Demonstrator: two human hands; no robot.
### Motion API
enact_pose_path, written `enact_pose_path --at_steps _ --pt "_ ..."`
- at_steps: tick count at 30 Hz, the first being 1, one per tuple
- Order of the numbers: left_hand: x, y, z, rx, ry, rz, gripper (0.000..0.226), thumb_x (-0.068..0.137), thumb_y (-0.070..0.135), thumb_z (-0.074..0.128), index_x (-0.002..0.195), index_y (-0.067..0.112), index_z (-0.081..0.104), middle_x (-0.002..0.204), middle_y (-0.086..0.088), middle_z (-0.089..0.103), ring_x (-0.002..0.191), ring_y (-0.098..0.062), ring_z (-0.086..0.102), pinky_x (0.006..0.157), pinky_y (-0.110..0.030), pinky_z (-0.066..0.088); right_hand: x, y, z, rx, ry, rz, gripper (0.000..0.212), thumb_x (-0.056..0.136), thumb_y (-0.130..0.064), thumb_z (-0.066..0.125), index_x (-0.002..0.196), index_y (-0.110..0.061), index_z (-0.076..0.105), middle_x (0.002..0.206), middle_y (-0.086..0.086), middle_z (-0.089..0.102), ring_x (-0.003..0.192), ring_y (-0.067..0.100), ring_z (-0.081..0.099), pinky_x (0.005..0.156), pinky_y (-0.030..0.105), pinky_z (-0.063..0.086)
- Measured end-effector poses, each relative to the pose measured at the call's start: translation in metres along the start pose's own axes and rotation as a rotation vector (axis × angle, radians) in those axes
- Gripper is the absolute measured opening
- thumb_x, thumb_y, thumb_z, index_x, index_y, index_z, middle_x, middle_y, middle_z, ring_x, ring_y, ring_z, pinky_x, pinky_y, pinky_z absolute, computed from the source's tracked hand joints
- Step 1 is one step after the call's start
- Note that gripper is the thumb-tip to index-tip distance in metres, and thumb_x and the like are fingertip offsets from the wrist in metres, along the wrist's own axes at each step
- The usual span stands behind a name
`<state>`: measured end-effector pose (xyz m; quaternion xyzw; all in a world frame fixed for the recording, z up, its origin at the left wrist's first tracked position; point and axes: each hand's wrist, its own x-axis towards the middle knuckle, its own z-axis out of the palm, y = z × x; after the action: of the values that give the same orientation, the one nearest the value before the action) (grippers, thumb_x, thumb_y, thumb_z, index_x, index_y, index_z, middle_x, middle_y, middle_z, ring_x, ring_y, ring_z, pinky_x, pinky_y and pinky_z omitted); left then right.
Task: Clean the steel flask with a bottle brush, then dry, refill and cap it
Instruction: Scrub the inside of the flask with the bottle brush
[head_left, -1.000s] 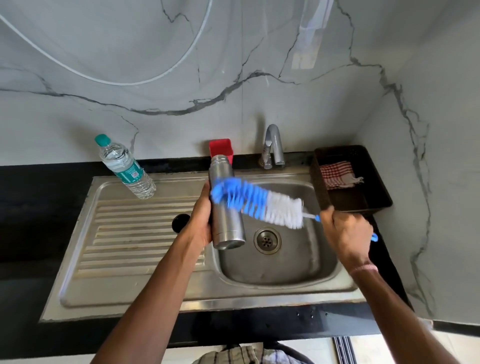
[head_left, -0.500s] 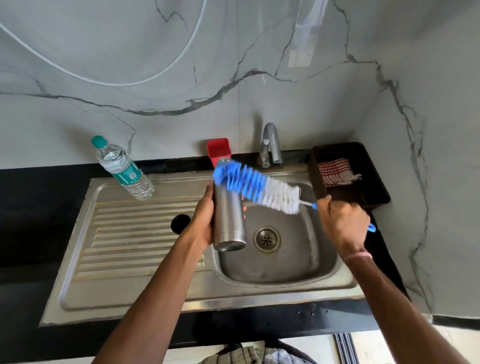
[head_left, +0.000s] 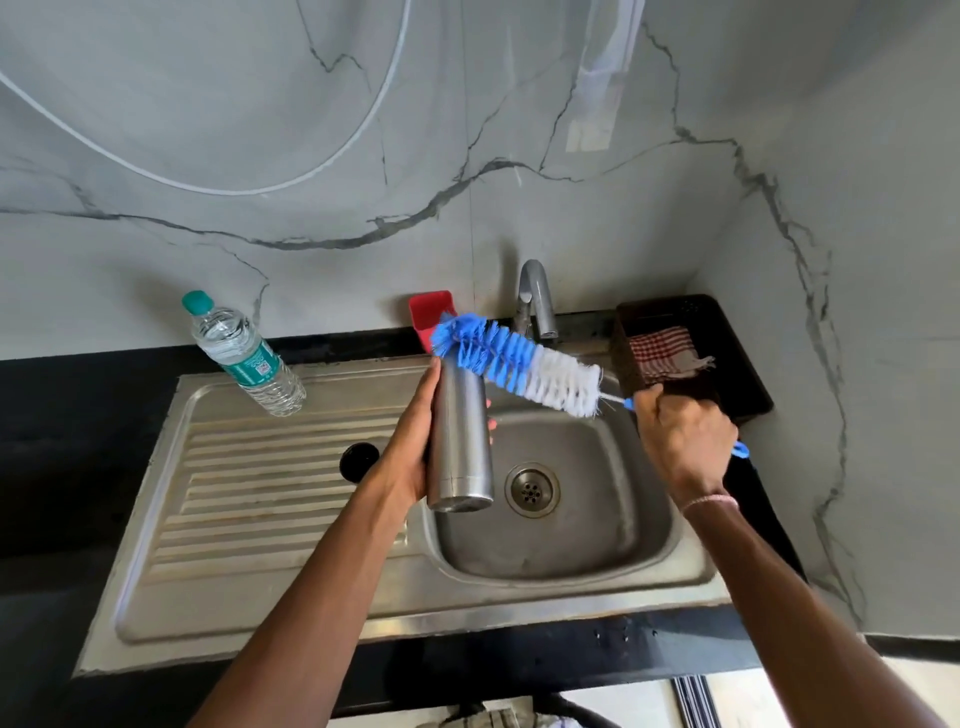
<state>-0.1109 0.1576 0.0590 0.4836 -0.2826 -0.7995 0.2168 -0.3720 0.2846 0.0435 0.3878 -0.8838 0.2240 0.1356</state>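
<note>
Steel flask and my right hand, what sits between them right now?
In the head view, the bottle brush bridges that gap over the sink: its blue tip at the top of the steel flask, its handle gripped by the right hand.
</note>
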Motion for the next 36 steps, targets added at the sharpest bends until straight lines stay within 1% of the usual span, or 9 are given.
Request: enact_pose_path --at_steps 7,10,15,20,23,27,30,33,36 --pt "-0.001 0.005 -0.021 -0.053 -0.013 -0.045 0.085 0.087 0.081 0.05 0.114 0.003 0.069 0.094 -0.019 0.077 0.081 -0.031 0.078 0.073 -0.042 0.059 -0.08 0.057 -0.005 0.047 0.015 -0.184 0.06 0.096 -0.027 0.043 0.039 -0.007 0.046 0.033 0.008 0.037 0.031 0.02 0.026 0.048 0.023 0.02" --pt "-0.006 -0.002 -0.011 0.015 -0.014 -0.004 0.079 0.088 0.077 0.054 0.126 0.01 0.07 0.097 -0.016 0.077 0.08 -0.028 0.075 0.068 -0.038 0.063 -0.053 0.047 0.008 0.003 0.017 -0.057 0.057 0.093 -0.029 0.044 0.045 -0.002 0.056 0.04 0.019 0.05 0.032 0.035 0.048 0.05 0.027 0.029" --pt "-0.004 -0.009 -0.001 0.004 0.005 -0.004 0.076 0.089 0.072 0.06 0.13 0.009 0.067 0.105 -0.021 0.076 0.098 -0.035 0.073 0.099 -0.048 0.054 -0.011 0.015 0.007 -0.016 -0.1 0.128 0.054 0.092 -0.035 0.042 0.061 0.002 0.069 0.057 0.027 0.061 0.051 0.047 0.06 0.054 0.039 0.048" --pt "-0.001 0.002 -0.016 -0.045 0.018 -0.018 0.076 0.097 0.074 0.04 0.108 0.007 0.075 0.085 -0.012 0.077 0.068 -0.024 0.075 0.064 -0.036 0.06 -0.068 0.042 0.0 0.025 -0.053 -0.163 0.063 0.099 -0.028 0.034 0.043 -0.006 0.05 0.037 0.014 0.045 0.028 0.032 0.044 0.047 0.024 0.024" --pt "0.005 0.003 -0.028 -0.074 0.031 -0.077 0.083 0.096 0.078 0.035 0.083 0.01 0.082 0.08 -0.013 0.075 0.068 -0.027 0.076 0.067 -0.042 0.059 -0.087 0.051 -0.014 0.122 -0.001 -0.145 0.062 0.094 -0.028 0.041 0.035 -0.008 0.039 0.031 0.011 0.036 0.024 0.025 0.035 0.046 0.021 0.022" --pt "0.0 -0.003 -0.014 -0.009 0.01 -0.028 0.072 0.097 0.072 0.045 0.129 0.013 0.071 0.105 -0.012 0.078 0.076 -0.022 0.075 0.064 -0.034 0.062 -0.046 0.028 0.0 0.028 0.02 -0.054 0.055 0.092 -0.026 0.045 0.042 -0.002 0.052 0.038 0.018 0.048 0.031 0.034 0.047 0.047 0.026 0.03" --pt "0.001 -0.01 -0.001 -0.002 -0.028 -0.01 0.077 0.089 0.076 0.059 0.133 0.014 0.07 0.121 -0.017 0.073 0.086 -0.024 0.071 0.07 -0.033 0.062 -0.009 0.002 0.001 -0.01 -0.039 0.123 0.05 0.091 -0.029 0.049 0.056 0.002 0.066 0.05 0.026 0.058 0.043 0.044 0.058 0.049 0.037 0.046" --pt "0.007 -0.01 -0.001 -0.021 -0.018 0.021 0.074 0.082 0.075 0.069 0.122 0.013 0.075 0.11 -0.016 0.071 0.086 -0.027 0.07 0.074 -0.038 0.061 -0.013 0.006 0.0 0.006 -0.06 0.086 0.051 0.091 -0.029 0.049 0.053 0.002 0.064 0.047 0.025 0.056 0.04 0.043 0.055 0.046 0.035 0.042" --pt "0.009 -0.005 -0.012 -0.056 -0.042 0.025 0.066 0.098 0.068 0.048 0.086 0.013 0.083 0.085 -0.009 0.075 0.069 -0.019 0.073 0.063 -0.03 0.061 -0.058 0.032 -0.006 0.023 -0.058 -0.138 0.059 0.097 -0.027 0.04 0.045 -0.004 0.056 0.038 0.014 0.049 0.029 0.033 0.046 0.044 0.026 0.027"
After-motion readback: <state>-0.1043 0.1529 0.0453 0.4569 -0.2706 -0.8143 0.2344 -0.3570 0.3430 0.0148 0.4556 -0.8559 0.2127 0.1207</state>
